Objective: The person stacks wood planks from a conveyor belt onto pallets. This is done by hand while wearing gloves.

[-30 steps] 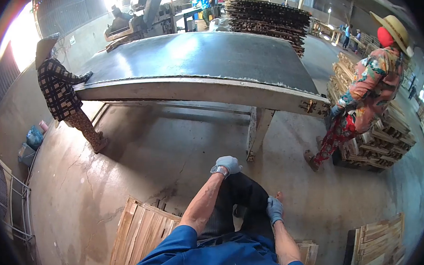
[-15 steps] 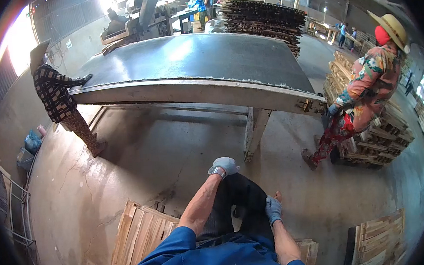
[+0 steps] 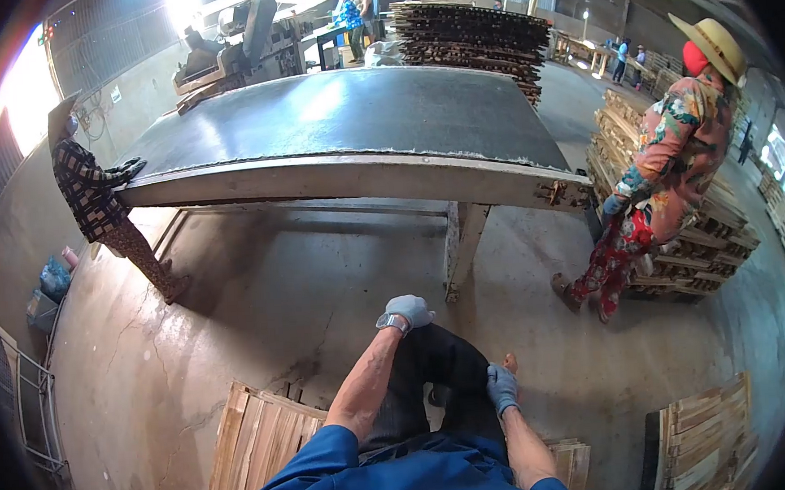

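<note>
My left hand [image 3: 409, 311], in a pale glove with a watch at the wrist, rests cupped over my left knee. The dark trousers [image 3: 440, 368] run down the middle of the view. On my right leg lies my right hand [image 3: 502, 388], in a blue-grey glove, with the fingers laid flat. Neither hand holds anything. A bare toe [image 3: 509, 361] shows just beyond the right hand. My blue shirt [image 3: 398, 483] fills the bottom edge.
A wide grey conveyor table [image 3: 352, 171] spans the middle on a post [image 3: 460, 241]. A person in a checked top [image 3: 93, 196] stands at its left end, and a person in a flowered top and straw hat [image 3: 667, 170] at its right. Wooden slat stacks [image 3: 256, 442] [image 3: 701, 446] [image 3: 671, 237] lie nearby.
Both hands stay on my legs. The view has drifted slightly, so the table and both people sit a little higher and further left.
</note>
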{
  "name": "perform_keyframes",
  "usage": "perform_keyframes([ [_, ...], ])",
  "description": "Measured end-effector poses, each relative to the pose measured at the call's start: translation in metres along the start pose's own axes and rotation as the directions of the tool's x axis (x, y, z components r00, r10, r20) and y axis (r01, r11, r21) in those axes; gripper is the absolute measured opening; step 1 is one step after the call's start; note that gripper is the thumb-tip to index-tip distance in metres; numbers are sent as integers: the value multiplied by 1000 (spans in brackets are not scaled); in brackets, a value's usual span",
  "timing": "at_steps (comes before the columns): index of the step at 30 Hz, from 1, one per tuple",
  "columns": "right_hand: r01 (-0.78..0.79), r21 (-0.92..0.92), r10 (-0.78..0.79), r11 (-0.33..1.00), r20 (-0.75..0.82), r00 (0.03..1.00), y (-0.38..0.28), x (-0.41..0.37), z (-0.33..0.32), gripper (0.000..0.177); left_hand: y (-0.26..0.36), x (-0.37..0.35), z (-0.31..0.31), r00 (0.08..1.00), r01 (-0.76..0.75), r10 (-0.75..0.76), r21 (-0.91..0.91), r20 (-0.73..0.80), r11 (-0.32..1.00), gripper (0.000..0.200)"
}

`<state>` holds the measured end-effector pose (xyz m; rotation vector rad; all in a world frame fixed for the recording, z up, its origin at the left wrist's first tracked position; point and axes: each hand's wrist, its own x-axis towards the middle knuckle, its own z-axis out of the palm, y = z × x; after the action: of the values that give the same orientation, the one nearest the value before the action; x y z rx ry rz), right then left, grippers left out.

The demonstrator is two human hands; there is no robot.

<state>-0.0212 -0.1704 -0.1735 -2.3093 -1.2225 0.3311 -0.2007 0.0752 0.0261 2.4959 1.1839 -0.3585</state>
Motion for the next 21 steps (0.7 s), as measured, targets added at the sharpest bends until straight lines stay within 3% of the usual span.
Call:
perform_keyframes([
  [11, 64, 34, -62, 997, -61, 996, -10, 4, 15, 39, -20, 7, 2, 1000, 11, -12, -14, -10, 1000, 43],
  [17, 16, 4, -16, 1000, -7, 1000, -21, 9, 17, 40, -30, 7, -3, 1000, 10, -10, -22, -24, 1000, 43],
  [21, 57, 30, -54, 998, -94, 994, -35, 11, 20, 40, -41, 9, -8, 1000, 12, -12, -2, -26, 1000, 43],
])
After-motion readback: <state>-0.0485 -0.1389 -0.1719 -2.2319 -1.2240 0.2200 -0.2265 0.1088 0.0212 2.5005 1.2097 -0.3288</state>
